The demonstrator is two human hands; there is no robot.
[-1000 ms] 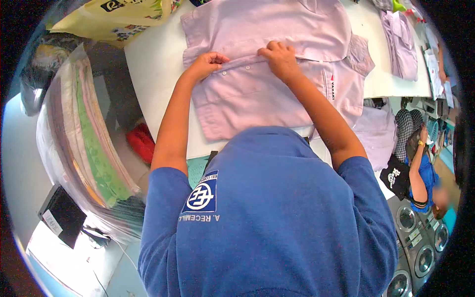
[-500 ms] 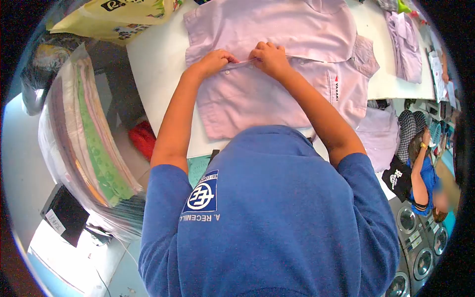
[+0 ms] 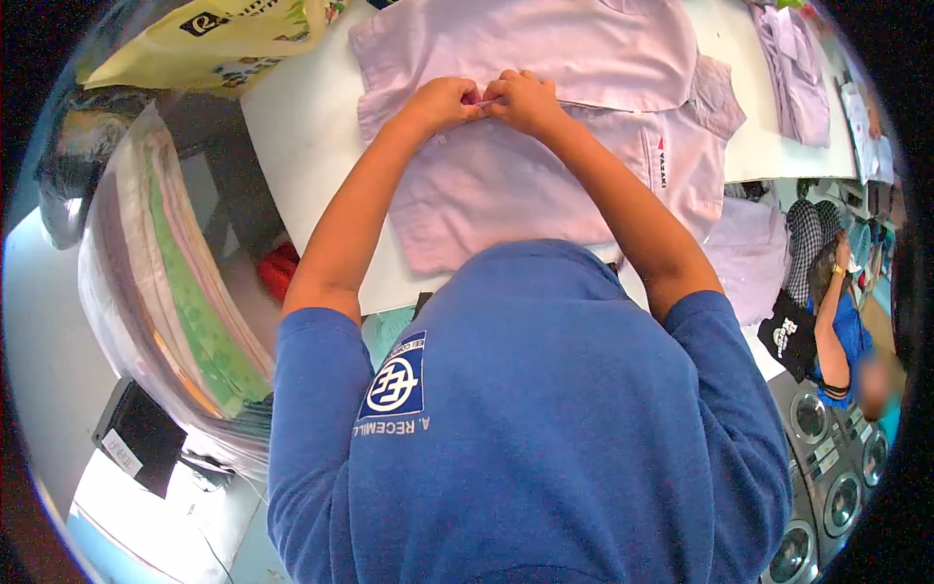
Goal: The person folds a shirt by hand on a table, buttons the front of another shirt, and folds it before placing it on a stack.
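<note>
Closest to the camera was the person's own blue shirt (image 3: 545,438), filling the lower part of the view. Past that, a lilac shirt (image 3: 506,185) lay flat on the white bench (image 3: 292,146), front side up, red lettering near its right chest. Both hands met at the button strip in the middle: the left hand (image 3: 443,100) and right hand (image 3: 525,97) were each curled tight, fingertips pinching the fabric, knuckles nearly touching. Just beyond, a second lilac shirt (image 3: 545,44) was spread out. Off left sat a plastic-wrapped stack of folded cloth (image 3: 185,273); far right, washing machines (image 3: 827,457) and another person (image 3: 837,331).
</note>
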